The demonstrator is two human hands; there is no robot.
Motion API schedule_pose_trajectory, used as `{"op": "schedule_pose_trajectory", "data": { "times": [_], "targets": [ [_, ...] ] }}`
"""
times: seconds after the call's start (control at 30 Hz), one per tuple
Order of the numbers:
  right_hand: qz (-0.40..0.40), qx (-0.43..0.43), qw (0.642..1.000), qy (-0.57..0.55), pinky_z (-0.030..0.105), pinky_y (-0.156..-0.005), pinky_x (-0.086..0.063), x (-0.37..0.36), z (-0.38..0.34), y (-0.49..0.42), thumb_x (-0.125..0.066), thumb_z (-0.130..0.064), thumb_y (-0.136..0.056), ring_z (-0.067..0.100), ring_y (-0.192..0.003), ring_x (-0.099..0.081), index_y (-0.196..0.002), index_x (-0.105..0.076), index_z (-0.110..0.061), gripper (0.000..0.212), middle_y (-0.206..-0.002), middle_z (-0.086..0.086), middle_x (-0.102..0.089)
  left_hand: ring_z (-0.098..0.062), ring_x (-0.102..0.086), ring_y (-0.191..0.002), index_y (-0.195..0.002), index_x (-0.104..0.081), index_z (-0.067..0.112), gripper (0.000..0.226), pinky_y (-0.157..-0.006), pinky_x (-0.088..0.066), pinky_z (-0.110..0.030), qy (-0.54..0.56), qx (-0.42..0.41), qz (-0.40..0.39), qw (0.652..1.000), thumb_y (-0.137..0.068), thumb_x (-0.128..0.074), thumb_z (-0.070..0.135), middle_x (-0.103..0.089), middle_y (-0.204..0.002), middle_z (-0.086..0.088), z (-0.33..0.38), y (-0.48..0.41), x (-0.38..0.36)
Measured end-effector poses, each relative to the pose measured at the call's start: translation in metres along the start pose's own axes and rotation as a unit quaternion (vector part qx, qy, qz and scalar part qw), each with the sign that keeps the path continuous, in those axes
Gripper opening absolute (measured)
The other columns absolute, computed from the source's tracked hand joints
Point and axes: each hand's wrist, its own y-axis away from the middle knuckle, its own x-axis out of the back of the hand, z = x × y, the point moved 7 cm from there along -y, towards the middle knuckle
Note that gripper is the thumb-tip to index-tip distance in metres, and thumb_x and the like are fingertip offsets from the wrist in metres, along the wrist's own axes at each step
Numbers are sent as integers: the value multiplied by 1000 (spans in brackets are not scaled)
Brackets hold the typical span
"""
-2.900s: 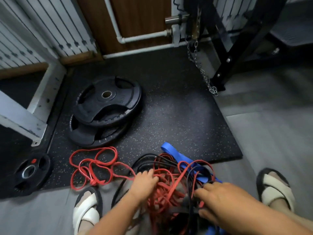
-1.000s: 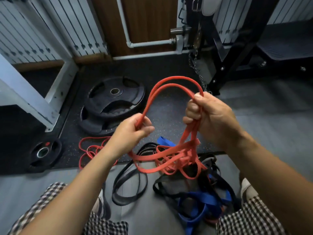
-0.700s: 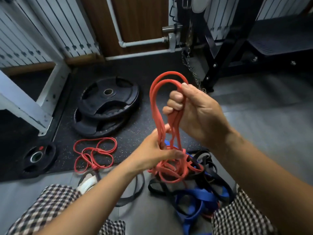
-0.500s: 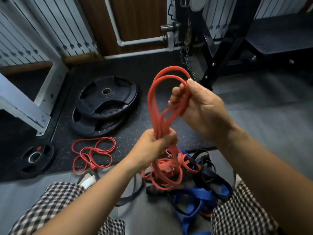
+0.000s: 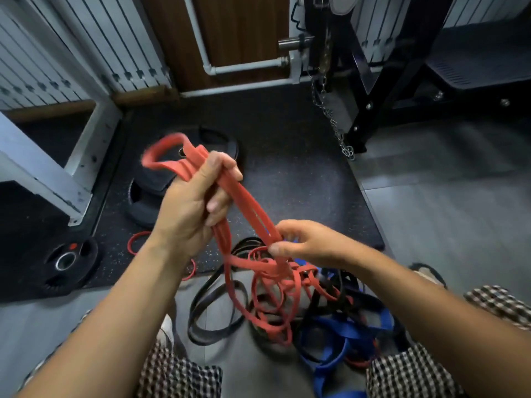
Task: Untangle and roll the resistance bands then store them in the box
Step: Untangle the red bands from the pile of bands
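Note:
My left hand (image 5: 192,205) grips a folded bunch of the red resistance band (image 5: 253,208), whose blurred loop sticks out above the fist. Lower and to the right, my right hand (image 5: 310,244) pinches the same red strands. Below that hand the red band hangs in a tangle onto the pile on the floor between my knees. In the pile lie black bands (image 5: 215,314) and a blue band (image 5: 344,334). A second, thinner red band (image 5: 134,243) lies on the mat, mostly hidden by my left forearm. No box is in view.
Black weight plates (image 5: 143,193) are stacked on the speckled rubber mat (image 5: 301,191), with a small plate (image 5: 66,261) at the left. A white frame leg (image 5: 86,159) stands at left. A chain (image 5: 333,122) hangs by the black rack (image 5: 373,96) at the back right.
The hands have swapped places on the red band: my left hand rose up and left to take the folded loop, and my right hand dropped lower to pinch the strands.

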Motion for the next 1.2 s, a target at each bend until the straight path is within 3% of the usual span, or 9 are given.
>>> {"op": "schedule_pose_trajectory", "data": {
  "times": [0.1, 0.27, 0.4, 0.53, 0.63, 0.73, 0.97, 1.07, 1.2],
  "targets": [
    [76, 8, 997, 7, 39, -70, -49, 3, -3, -4, -51, -22, -93, 14, -66, -57, -74, -58, -13, 23, -70, 7, -62, -1, -31, -34, -87, -64, 10, 16, -28, -24, -11, -81, 13, 7, 997, -88, -54, 23, -63, -71, -3, -10, 1, 7],
    [205, 52, 950, -229, 16, -45, -37, 42, -14, 5, -42, -13, -97, 2, -41, -48, -68, -53, -13, 31, -53, -1, -57, -1, -35, -36, -99, -54, 11, 42, -35, -28, -12, -301, 127, 74, 942, -67, -74, 28, -54, -68, -2, -38, 4, 37],
    [191, 83, 911, -355, 16, -40, -35, 49, -23, 9, -40, -16, -97, 5, -39, -46, -71, -54, -8, 30, -46, -4, -55, 4, -44, -43, -120, -53, 12, 43, -42, -33, -9, -356, 202, -30, 912, -80, -68, 8, -58, -89, 4, -74, 22, 15],
    [174, 107, 876, -437, 15, -40, -37, 48, -33, 9, -40, -15, -97, 7, -40, -45, -73, -55, -4, 30, -57, 7, -52, 7, -51, -50, -110, -60, 5, 25, -52, -39, -5, -328, 221, -116, 911, -85, -63, 3, -60, -59, 15, -110, 41, -18],
    [161, 133, 851, -483, 16, -44, -41, 55, -38, 13, -38, -16, -97, 8, -45, -47, -77, -56, -3, 30, -62, 9, -51, -11, -55, -66, -94, -62, 1, 18, -65, -44, -20, -324, 179, -77, 926, -83, -67, 13, -62, -72, 0, -107, 35, -22],
    [161, 135, 811, -546, 20, -54, -50, 67, -35, 16, -42, -26, -91, 9, -56, -60, -83, -59, -6, 28, -62, 1, -63, -5, -43, -39, -67, -54, 3, 28, -46, -36, -14, -318, 130, -32, 938, -88, -61, 19, -50, -44, 7, -86, 25, -24],
    [49, 30, 955, -290, 28, -75, -47, 36, -6, 11, -53, -37, -78, 11, -76, -56, -102, -60, -3, 43, -81, 0, -60, -9, -34, -31, -73, -53, -4, 30, -38, -33, -13, -161, 45, 9, 986, -90, -52, 21, -41, -40, -4, -45, 10, -23],
    [41, 26, 958, -283, 38, -97, -45, 22, -1, 5, -50, -45, -88, 16, -100, -59, -106, -60, -7, 44, -103, 4, -63, -7, -38, -29, -73, -55, -1, 27, -34, -34, -12, -85, 51, 19, 995, -81, -51, 25, -45, -40, -1, -37, 7, -20],
    [-26, 0, 995, -95, 33, -93, -48, 4, 11, 1, -56, -45, -83, 11, -101, -61, -110, -62, -15, 41, -110, -1, -65, -5, -43, -33, -68, -63, 5, 25, -32, -34, -11, -19, 37, 31, 999, -79, -51, 24, -50, -51, -3, -21, 3, -10]
  ]
}}
